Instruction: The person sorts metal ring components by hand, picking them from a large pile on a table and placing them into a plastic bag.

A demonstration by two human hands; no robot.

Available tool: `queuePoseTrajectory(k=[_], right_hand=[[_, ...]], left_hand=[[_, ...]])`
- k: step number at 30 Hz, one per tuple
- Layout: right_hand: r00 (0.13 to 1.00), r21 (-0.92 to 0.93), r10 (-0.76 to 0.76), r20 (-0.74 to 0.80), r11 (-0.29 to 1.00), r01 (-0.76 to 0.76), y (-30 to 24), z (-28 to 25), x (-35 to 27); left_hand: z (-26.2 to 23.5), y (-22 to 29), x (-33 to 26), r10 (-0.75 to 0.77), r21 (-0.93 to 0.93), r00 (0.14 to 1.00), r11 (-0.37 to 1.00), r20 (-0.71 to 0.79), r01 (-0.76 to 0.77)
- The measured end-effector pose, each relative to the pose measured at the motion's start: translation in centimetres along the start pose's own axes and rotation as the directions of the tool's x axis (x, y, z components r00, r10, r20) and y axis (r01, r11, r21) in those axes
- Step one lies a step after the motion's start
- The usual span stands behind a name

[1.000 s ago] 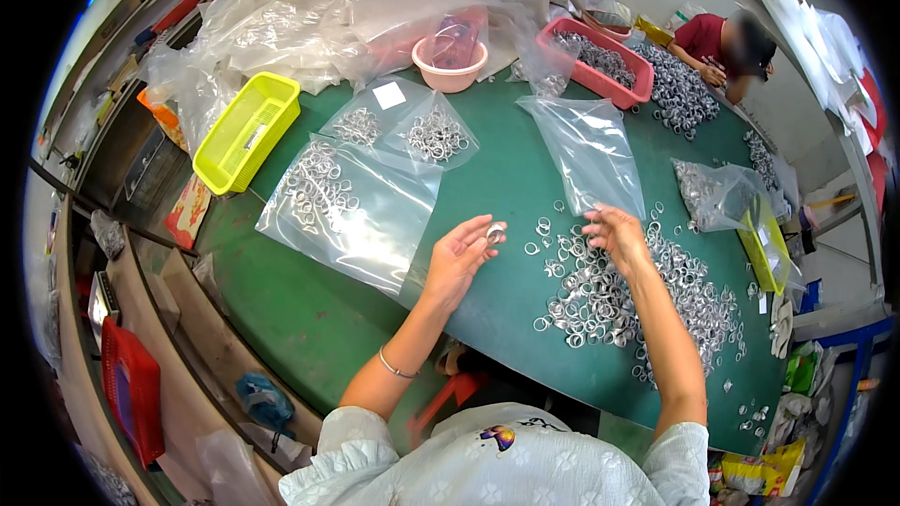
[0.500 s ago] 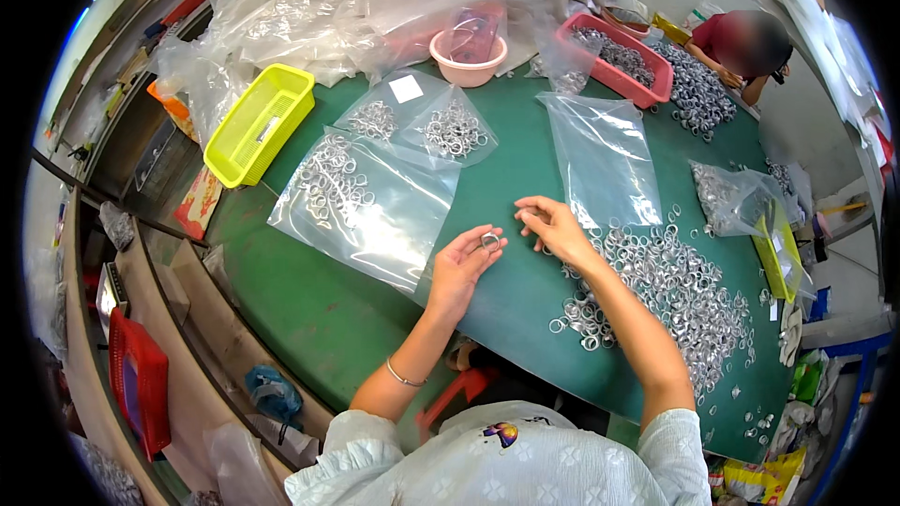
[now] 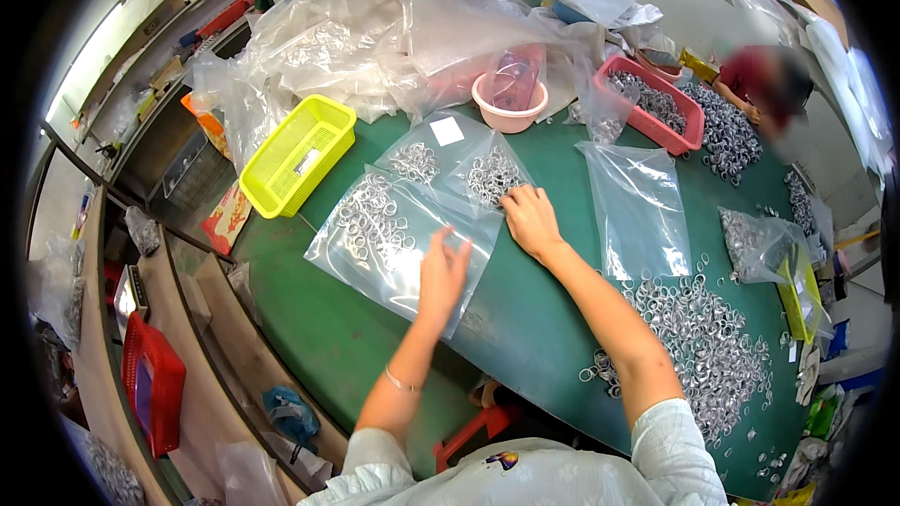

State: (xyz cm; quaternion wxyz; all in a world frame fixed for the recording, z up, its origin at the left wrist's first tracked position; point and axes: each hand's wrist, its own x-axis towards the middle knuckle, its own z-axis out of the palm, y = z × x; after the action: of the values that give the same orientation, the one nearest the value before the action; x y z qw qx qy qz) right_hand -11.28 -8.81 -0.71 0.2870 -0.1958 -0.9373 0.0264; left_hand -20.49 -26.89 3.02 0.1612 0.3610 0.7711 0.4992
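My right hand (image 3: 532, 223) reaches to the near edge of a small pile of silvery metal rings (image 3: 491, 175) on a clear plastic bag. Its fingers are bent and drawn together there, and what they hold is hidden. My left hand (image 3: 442, 274), blurred by motion, hovers over a larger clear plastic bag (image 3: 422, 267) with its fingers apart; no ring shows in it. Another group of rings (image 3: 367, 217) is spread on that bag's left part. A third small pile (image 3: 414, 162) sits behind it, near a white paper square (image 3: 447, 131).
A big heap of rings (image 3: 698, 347) covers the table's right side, below a flat clear bag (image 3: 637, 211). Farther back stand a yellow-green basket (image 3: 298, 157), a pink bowl (image 3: 511, 117) and a pink tray of rings (image 3: 692, 131). Another person (image 3: 764, 84) sits at the far right.
My right hand has moved forward and left to the ring pile. The left hand has turned over above the large bag, and the ring it held no longer shows. The view has shifted.
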Motion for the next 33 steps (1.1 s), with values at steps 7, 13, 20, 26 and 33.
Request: queuePoseTrajectory(k=[7, 13, 20, 26, 33], right_hand=[[0.887, -0.197, 0.447, 0.112, 0.885, -0.421, 0.6, 0.7, 2.5], [0.865, -0.121, 0.486, 0.124, 0.873, -0.473, 3.8, 1.1, 3.1], [0.861, 0.02, 0.49, 0.139, 0.867, -0.497, 2.4, -2.1, 6.7], [0.832, 0.408, 0.543, -0.112, 0.789, -0.46, 1.7, -7.3, 12.1], [0.844, 0.456, 0.504, -0.185, 0.805, -0.38, -1.0, -8.1, 11.1]], left_hand=[[1.8, -1.1, 12.8, -0.038, 0.579, 0.999, 0.816, 0.028, 0.015], [3.1, 0.5, 14.2, 0.023, 0.363, 0.98, 0.93, -0.199, 0.052], [-0.3, 4.9, 14.9, 0.3, 0.213, 0.876, 0.949, -0.378, -0.233], [-3.3, 6.8, 16.4, 0.412, 0.214, 0.753, 0.911, -0.512, -0.353], [-4.6, 4.6, 15.7, 0.434, 0.216, 0.765, 0.901, -0.476, -0.377]])
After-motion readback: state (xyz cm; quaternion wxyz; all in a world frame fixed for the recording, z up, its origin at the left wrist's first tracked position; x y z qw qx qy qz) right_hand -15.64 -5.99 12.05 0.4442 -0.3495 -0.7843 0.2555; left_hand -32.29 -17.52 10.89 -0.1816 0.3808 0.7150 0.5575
